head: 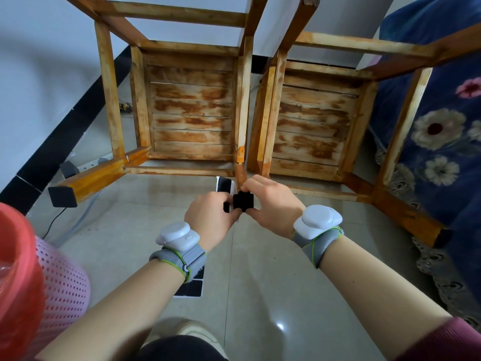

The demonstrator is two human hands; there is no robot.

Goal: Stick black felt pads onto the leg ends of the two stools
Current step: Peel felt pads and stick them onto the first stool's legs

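Observation:
Two wooden stools lie on their sides on the tiled floor, legs pointing toward me: the left stool and the right stool. A black felt pad covers the left stool's near-left leg end. At the near-right leg end of the left stool, a black felt pad is pinched by my right hand. My left hand grips the same spot from the left, its fingers curled beside the pad. A sheet of pads lies on the floor under my left wrist. Another sheet shows behind my hands.
A red bucket and a pink perforated basket stand at the left. A blue floral bedcover hangs at the right, close to the right stool's legs. A power strip and cable lie by the wall at the left.

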